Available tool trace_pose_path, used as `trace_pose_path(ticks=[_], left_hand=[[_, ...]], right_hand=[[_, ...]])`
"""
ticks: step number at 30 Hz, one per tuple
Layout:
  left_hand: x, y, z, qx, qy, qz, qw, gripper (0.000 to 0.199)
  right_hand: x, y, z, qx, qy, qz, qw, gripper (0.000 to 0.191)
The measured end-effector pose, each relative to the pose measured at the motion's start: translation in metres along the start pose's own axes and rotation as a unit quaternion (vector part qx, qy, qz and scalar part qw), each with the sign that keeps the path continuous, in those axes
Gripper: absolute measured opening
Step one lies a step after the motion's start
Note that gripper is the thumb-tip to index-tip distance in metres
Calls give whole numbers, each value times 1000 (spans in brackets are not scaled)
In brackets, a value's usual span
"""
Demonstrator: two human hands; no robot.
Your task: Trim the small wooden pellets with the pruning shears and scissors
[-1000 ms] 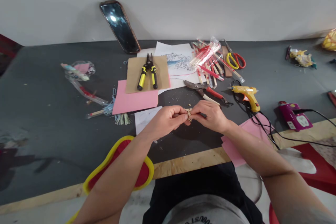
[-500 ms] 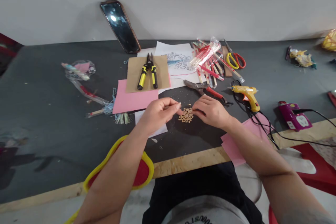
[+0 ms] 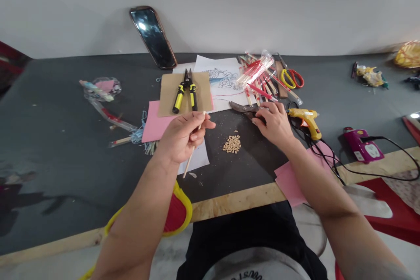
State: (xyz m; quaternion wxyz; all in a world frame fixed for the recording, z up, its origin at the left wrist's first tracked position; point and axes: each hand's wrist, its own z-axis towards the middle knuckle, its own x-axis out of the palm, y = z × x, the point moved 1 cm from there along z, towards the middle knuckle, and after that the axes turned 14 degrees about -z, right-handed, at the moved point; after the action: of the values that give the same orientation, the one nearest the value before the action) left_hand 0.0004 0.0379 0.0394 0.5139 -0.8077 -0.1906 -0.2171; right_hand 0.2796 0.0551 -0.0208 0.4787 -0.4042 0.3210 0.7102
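My left hand (image 3: 185, 134) is closed around a thin wooden stick (image 3: 188, 165), whose lower end slants down over a white sheet. To the right, my right hand (image 3: 274, 123) lies over the red handles of the pruning shears (image 3: 242, 107), fingers curled on them. The dark blades point left on the table. Between and below the hands sits a small heap of short wooden pieces (image 3: 232, 144). Yellow-and-black pliers (image 3: 186, 92) rest on a brown card (image 3: 166, 92) beyond my left hand.
A phone (image 3: 153, 37) leans on the wall. Wrapped sticks (image 3: 259, 74) and scissors (image 3: 292, 78) lie at the back. On the right are a yellow glue gun (image 3: 306, 122), its cable, and a purple power socket (image 3: 363, 144). Pink paper (image 3: 290, 183) overhangs the front edge.
My left hand has moved up and left, and the stick now shows in it. My right hand has left the heap and moved up onto the shears' handles.
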Motion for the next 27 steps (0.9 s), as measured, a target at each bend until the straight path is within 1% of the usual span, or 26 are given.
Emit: trace_pose_path(ticks=[3, 6, 9, 11, 13, 14, 15, 16, 17, 19, 20, 21, 22, 23, 24, 25, 27], left_hand=[[0, 1, -1, 18, 11, -2, 1000, 23], [1, 3, 1, 23, 19, -8, 1000, 27], [3, 6, 1, 13, 24, 0, 1000, 33], [5, 8, 1, 8, 27, 14, 999, 36], [6, 10, -1, 7, 31, 29, 999, 37], [6, 10, -1, 8, 32, 36, 999, 36], [5, 10, -1, 12, 33, 42, 998, 35], [5, 11, -2, 16, 36, 49, 998, 33], [4, 11, -2, 23, 39, 57, 997, 32], [3, 12, -2, 44, 47, 76, 995, 28], [2, 13, -2, 59, 51, 87, 993, 27], [1, 14, -2, 77, 55, 98, 991, 25], [1, 14, -3, 100, 56, 109, 987, 23], [1, 14, -4, 126, 56, 121, 983, 21], [1, 14, -5, 153, 53, 135, 977, 20], [0, 14, -6, 181, 47, 151, 971, 18], [0, 14, -8, 230, 34, 184, 955, 15]], right_hand=[[8, -6, -2, -5, 47, -15, 999, 19], [9, -4, -2, -12, 96, -32, 995, 25], [6, 0, -1, -5, 129, -29, 991, 18], [2, 1, 2, 18, 111, 11, 994, 17], [-5, 1, 5, 63, 52, 90, 993, 22], [-9, 1, 7, 93, 20, 141, 986, 26], [-13, 1, 8, 126, -1, 202, 971, 29], [-17, 1, 9, 162, -6, 271, 949, 32], [-21, 2, 10, 196, 11, 348, 917, 34], [-27, 7, 11, 242, 76, 494, 832, 39], [-29, 9, 10, 249, 105, 548, 792, 41], [-30, 12, 10, 245, 126, 585, 763, 42], [-31, 15, 9, 232, 136, 605, 749, 41], [-32, 17, 8, 211, 141, 612, 750, 38], [-33, 19, 7, 185, 141, 604, 762, 35], [-33, 20, 5, 156, 137, 581, 787, 32], [-34, 22, 2, 90, 111, 486, 862, 25]])
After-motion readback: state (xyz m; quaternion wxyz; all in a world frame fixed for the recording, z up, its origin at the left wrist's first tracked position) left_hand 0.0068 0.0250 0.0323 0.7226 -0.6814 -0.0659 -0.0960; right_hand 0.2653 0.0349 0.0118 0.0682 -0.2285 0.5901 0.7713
